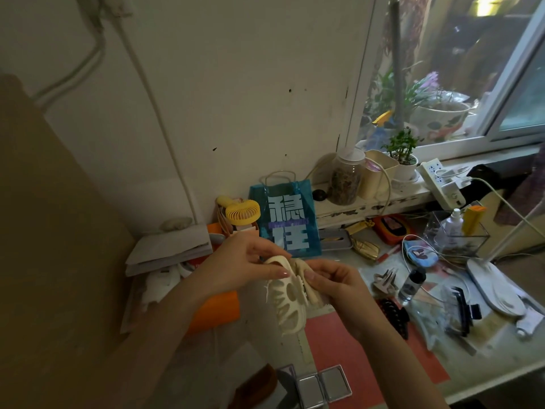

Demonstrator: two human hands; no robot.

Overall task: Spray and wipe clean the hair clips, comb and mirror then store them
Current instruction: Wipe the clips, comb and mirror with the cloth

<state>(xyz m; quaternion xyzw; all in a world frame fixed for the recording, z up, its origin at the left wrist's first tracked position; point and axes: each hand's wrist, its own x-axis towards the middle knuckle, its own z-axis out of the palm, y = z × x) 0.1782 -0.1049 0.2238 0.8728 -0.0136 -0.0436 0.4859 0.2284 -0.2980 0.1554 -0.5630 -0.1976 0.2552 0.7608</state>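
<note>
My left hand [241, 262] holds a large cream claw hair clip [287, 308] above the desk, thumb on its top. My right hand [333, 280] pinches a beige cloth [311, 286] against the clip's side. On the desk to the right lie a black claw clip [393, 315], a small grey clip [385, 280], another black clip [460, 311] and a small clear spray bottle [411, 284] with a black cap. A folding mirror [323, 385] lies open near the front edge, with a brown comb or brush [256, 385] beside it.
A blue printed bag [287, 219], a yellow hand fan [241, 212] and an orange box [215, 311] stand behind my hands. A clear organiser [455, 234], a power strip [442, 181], cables, a jar and plant pots crowd the right side and windowsill.
</note>
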